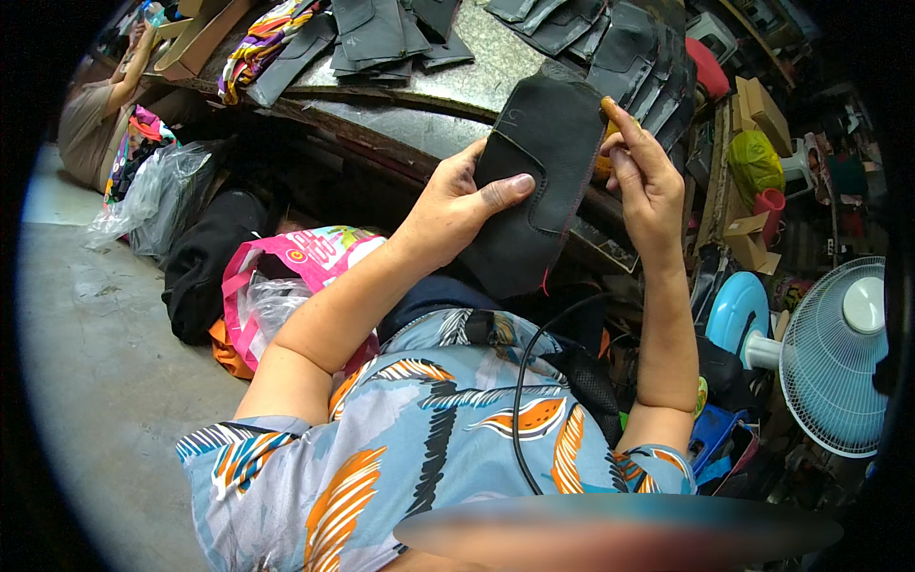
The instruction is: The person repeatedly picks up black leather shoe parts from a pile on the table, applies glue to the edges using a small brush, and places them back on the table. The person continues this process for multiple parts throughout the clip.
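The raised black piece [537, 110] looks like leather or imitation leather, matt and smooth, with thread stitching along its curved seam. The counter [481, 81] has a metal-looking top, mottled and shiny, turning dull and worn along its near edge. Toward its far edge lie black flat pieces [370, 33] of similar matt, leather-like sheet. By its left corner, the box [202, 43] is plain matt cardboard and the multicoloured bundle [255, 48] soft, creased cloth. Below that corner, the clear bag [170, 205] is crinkled, glossy plastic. The fan [739, 310] has a smooth, glossy blue plastic housing.
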Tool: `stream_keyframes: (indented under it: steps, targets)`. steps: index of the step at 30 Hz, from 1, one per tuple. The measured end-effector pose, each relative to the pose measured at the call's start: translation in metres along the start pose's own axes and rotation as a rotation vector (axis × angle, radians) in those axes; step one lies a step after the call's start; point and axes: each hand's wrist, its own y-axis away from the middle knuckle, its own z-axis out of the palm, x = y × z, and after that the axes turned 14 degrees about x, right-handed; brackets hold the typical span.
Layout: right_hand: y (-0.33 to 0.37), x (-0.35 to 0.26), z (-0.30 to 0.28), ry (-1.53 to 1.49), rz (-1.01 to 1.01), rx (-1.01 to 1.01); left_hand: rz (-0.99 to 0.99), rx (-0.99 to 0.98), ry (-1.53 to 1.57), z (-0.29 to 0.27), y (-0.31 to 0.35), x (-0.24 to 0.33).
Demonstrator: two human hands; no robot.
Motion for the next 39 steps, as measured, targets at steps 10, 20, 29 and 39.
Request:
stream_keyframes:
  steps: [10, 20, 29, 39]
  targets:
    - [-0.001, 0.011, -0.002, -0.328, 0.21, -0.09, 0.038, -0.047, -0.05, 0.002, -0.001, 0.013]
    - [0.011, -0.005, -0.01, -0.288, 0.111, -0.211, 0.034, -0.042, 0.125, 0.005, -0.008, 0.013]
    - [0.019, -0.02, -0.007, -0.087, -0.232, -0.229, 0.082, 0.009, 0.086, 0.003, -0.012, 0.012]
    - [0.022, -0.021, -0.003, 0.025, -0.238, -0.257, 0.112, 0.024, 0.066, 0.004, -0.013, 0.013]
